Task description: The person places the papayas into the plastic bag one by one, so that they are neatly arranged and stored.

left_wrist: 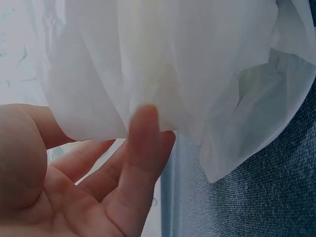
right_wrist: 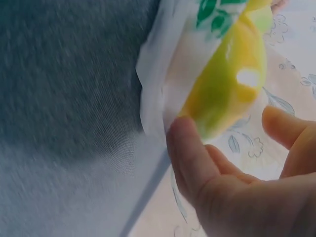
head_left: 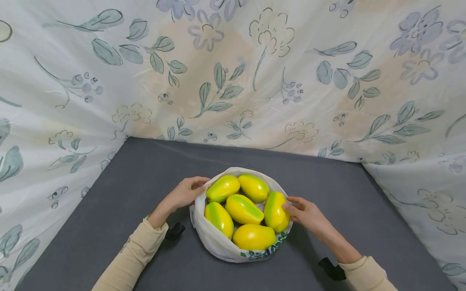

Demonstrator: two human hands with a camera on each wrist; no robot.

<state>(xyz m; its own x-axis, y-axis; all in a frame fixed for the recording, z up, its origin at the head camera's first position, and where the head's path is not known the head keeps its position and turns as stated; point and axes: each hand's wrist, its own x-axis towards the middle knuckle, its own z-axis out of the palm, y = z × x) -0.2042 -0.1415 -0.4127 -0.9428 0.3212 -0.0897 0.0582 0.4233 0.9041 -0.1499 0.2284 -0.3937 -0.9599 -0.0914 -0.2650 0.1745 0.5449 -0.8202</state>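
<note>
A white plastic bag (head_left: 214, 244) with a green leaf print stands open on the dark cloth. Inside it lie several glossy yellow papaya-like fruits (head_left: 244, 209) with green streaks. My left hand (head_left: 183, 193) rests against the bag's upper left side. In the left wrist view, a finger touches the thin plastic (left_wrist: 197, 64), and some fingertips are hidden behind it. On the opposite side, my right hand (head_left: 309, 216) is at the rim beside the rightmost fruit (head_left: 277, 214). The right wrist view shows its fingers touching the bag's edge, with the thumb held apart.
Dark grey cloth (head_left: 109, 226) covers the surface around the bag. Floral white curtains (head_left: 233, 72) rise behind it and along both sides. Dark straps (head_left: 332, 269) are at the wrists.
</note>
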